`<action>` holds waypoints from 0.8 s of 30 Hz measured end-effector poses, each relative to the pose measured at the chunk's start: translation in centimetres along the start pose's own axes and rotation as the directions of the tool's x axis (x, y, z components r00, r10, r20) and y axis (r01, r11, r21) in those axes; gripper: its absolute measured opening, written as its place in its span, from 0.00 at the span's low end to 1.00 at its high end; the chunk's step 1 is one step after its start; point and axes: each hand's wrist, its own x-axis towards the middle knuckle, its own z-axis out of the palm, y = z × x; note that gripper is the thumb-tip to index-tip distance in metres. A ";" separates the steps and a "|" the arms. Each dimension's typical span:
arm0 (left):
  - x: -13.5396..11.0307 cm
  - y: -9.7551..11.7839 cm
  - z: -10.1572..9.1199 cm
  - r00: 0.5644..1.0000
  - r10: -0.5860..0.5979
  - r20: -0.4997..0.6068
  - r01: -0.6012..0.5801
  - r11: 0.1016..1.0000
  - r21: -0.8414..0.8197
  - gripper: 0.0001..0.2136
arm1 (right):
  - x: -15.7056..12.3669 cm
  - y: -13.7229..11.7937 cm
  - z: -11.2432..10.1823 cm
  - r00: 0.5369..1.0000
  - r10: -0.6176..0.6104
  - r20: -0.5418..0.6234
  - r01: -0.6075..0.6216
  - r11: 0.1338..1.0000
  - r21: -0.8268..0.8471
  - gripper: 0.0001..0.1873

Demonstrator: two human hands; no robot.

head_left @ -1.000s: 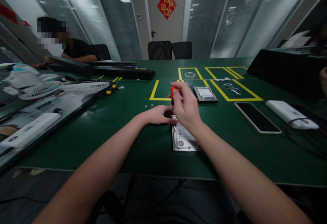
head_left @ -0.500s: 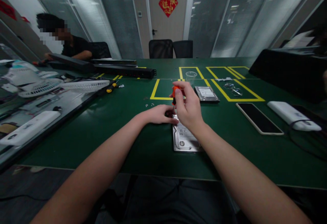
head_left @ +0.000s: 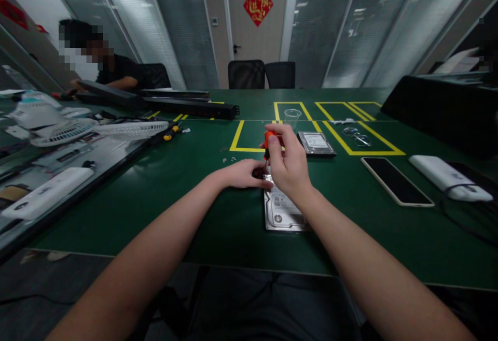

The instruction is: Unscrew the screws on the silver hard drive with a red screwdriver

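A silver hard drive [head_left: 286, 215] with a white label lies flat on the green table. My left hand [head_left: 247, 173] grips its far left corner, with the thumb on the top face and the other fingers partly hidden behind the edge. In my right hand [head_left: 291, 162] is a screwdriver [head_left: 268, 141] with an orange and black handle. It stands nearly upright, its thin shaft pointing down at the drive's far left corner; the tip is hard to make out. My right hand and forearm cover the drive's right side. Several tiny screws [head_left: 229, 159] lie left of the drive.
A second hard drive [head_left: 316, 143] and a clear cup [head_left: 292, 117] are beyond my right hand. To the right lie glasses [head_left: 357, 136], a phone [head_left: 397, 181] and a white device [head_left: 449, 178] with a cable. Fan parts [head_left: 58, 123] and yellow-black pliers [head_left: 171, 132] occupy the left. Another person [head_left: 116, 71] sits there.
The whole view has shifted very slightly. Both hands, the screwdriver and the hard drive keep practically the same positions relative to each other.
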 end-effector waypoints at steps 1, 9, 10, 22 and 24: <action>0.0 0.0 0.0 1.000 0.000 0.000 0.000 1.000 0.002 0.26 | 0.0 0.0 0.0 1.000 -0.001 0.001 0.001 1.000 0.000 0.11; 0.2 -0.4 0.2 1.000 0.012 0.001 -0.012 1.000 0.020 0.25 | 0.0 0.1 0.1 1.000 -0.008 -0.004 0.008 1.000 0.000 0.11; 0.2 -0.5 0.2 1.000 0.013 0.001 -0.013 1.000 0.019 0.25 | 0.0 0.1 0.1 1.000 -0.007 -0.005 0.007 1.000 -0.002 0.11; 0.1 -0.3 0.1 1.000 -0.005 0.012 0.004 1.000 0.022 0.25 | 0.0 0.0 0.0 1.000 -0.009 0.000 0.009 1.000 -0.006 0.11; 0.1 -0.2 0.1 1.000 -0.003 0.006 0.003 1.000 0.024 0.25 | 0.0 0.0 0.0 1.000 -0.009 0.001 0.009 1.000 -0.004 0.11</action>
